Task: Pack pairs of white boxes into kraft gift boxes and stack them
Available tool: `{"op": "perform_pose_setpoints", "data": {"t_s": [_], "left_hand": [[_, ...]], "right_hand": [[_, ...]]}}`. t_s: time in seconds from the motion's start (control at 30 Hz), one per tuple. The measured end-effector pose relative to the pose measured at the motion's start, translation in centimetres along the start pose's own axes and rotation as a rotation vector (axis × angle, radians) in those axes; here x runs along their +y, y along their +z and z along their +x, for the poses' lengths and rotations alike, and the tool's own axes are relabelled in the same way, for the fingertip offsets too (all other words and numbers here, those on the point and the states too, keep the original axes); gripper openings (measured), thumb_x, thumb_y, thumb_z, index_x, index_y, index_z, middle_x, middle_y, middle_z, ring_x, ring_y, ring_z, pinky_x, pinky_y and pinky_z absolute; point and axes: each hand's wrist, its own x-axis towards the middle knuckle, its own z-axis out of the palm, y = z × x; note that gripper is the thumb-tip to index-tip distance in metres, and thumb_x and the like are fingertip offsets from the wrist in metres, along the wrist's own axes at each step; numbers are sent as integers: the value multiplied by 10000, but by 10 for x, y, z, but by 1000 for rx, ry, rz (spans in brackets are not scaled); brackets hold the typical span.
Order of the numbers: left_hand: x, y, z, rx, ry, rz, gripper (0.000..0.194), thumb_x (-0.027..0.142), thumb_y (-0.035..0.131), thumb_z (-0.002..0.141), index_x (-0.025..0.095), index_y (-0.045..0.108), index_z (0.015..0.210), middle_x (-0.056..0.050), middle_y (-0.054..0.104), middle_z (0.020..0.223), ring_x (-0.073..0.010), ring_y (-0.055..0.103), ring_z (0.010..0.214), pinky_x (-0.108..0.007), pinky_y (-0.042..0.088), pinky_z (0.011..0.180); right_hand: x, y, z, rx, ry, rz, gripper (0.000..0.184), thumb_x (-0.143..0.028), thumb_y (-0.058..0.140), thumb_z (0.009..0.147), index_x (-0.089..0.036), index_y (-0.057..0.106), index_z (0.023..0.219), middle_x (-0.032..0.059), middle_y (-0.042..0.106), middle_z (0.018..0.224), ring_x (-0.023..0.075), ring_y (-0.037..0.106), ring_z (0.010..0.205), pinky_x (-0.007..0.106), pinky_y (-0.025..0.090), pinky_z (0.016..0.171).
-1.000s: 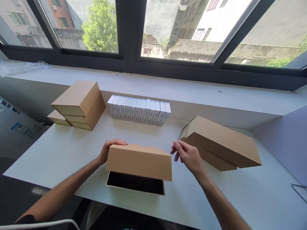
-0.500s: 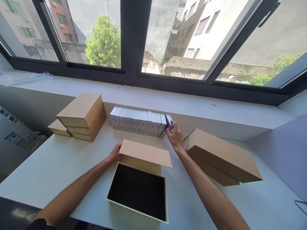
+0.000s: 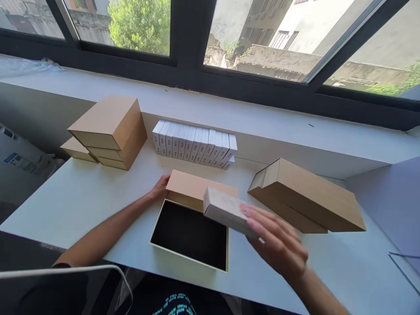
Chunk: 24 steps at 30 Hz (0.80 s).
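Note:
A brown cardboard box with a black interior (image 3: 190,234) lies open in front of me. Its raised lid (image 3: 197,183) stands tilted back at the far side. My left hand (image 3: 161,186) grips the lid's left end, the fingertips partly hidden behind it. Held in my right hand (image 3: 275,238) is a small white box (image 3: 226,209), slightly blurred, over the right rear corner of the open box. Farther back, a row of similar white boxes (image 3: 193,142) stands in two layers against the ledge, with one upper spot vacant at its right end.
Stacked brown boxes (image 3: 108,127) stand at the back left of the white table (image 3: 131,223). More brown boxes (image 3: 311,197) lean stacked on the right. A white cable (image 3: 82,267) crosses the lower left. Clear plastic wrap (image 3: 29,66) lies on the window ledge (image 3: 262,122).
The lid has swung up and back, baring the black interior. My right hand has taken a white box from the row's right end and brought it toward me above the open box.

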Motion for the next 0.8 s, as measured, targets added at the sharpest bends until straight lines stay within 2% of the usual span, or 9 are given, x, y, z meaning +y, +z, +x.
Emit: {"op": "perform_pose_setpoints", "data": {"t_s": [0.03, 0.1, 0.3, 0.4, 0.5, 0.6, 0.67, 0.7, 0.8], "left_hand": [[0, -1, 0, 3, 0, 4, 380, 480, 736, 637, 126, 699, 770, -52, 746, 772, -238, 685, 775, -315, 530, 720], [-2, -3, 0, 13, 9, 18, 371, 476, 748, 623, 128, 686, 735, -37, 732, 735, -221, 673, 745, -297, 521, 701], [-5, -6, 1, 57, 28, 58, 344, 450, 723, 682, 112, 677, 729, -43, 708, 728, -226, 676, 760, -295, 521, 689], [-6, -7, 1, 56, 15, 78, 322, 421, 729, 697, 107, 682, 753, -50, 707, 746, -236, 676, 782, -301, 525, 695], [-6, -7, 0, 48, -8, 73, 287, 388, 725, 720, 106, 687, 754, -53, 711, 745, -238, 674, 790, -299, 528, 694], [-5, -6, 0, 61, -4, 77, 266, 370, 714, 738, 106, 692, 756, -48, 716, 736, -227, 673, 785, -283, 524, 684], [-3, -6, 0, 66, 9, 78, 267, 372, 718, 731, 106, 693, 745, -43, 719, 721, -218, 672, 770, -273, 519, 676], [-2, -6, 0, 65, 12, 75, 270, 373, 722, 725, 105, 694, 740, -42, 720, 718, -215, 672, 764, -271, 518, 674], [0, -5, 0, 43, 10, 48, 275, 372, 738, 690, 103, 700, 733, -49, 726, 723, -217, 677, 762, -276, 524, 682]], "right_hand": [[-12, 3, -9, -105, -80, 19, 557, -89, 668, 858, -271, 544, 1369, 74, 685, 1259, 248, 673, 1129, 376, 627, 864], [-28, 10, -25, -218, -138, 74, 465, -88, 592, 911, -236, 566, 1351, 93, 665, 1288, 253, 627, 1199, 373, 612, 901], [-42, 38, -52, -466, 7, 72, 427, -45, 480, 968, -165, 558, 1370, 101, 636, 1333, 236, 498, 1343, 357, 548, 1009], [-43, 52, -55, -655, 45, 90, 291, -237, 509, 1003, -150, 648, 1243, 122, 614, 1359, 264, 478, 1363, 399, 522, 1040], [-47, 63, -52, -797, 84, 106, 415, -468, 502, 988, -166, 661, 1224, 142, 590, 1381, 309, 510, 1325, 471, 484, 1059], [-51, 76, -41, -889, 237, -90, 468, -445, 447, 1007, -134, 590, 1326, 195, 645, 1260, 329, 633, 1128, 473, 534, 927], [-55, 87, -29, -959, 288, -141, 481, -437, 431, 1011, -123, 560, 1353, 203, 666, 1181, 325, 664, 1020, 467, 543, 867], [-56, 93, -23, -990, 279, -106, 482, -448, 426, 1011, -139, 554, 1358, 198, 655, 1199, 323, 661, 1026, 465, 540, 875], [-58, 112, -3, -1048, 236, 88, 502, -506, 380, 1016, -203, 524, 1389, 186, 533, 1400, 330, 580, 1211, 466, 505, 970]]}}
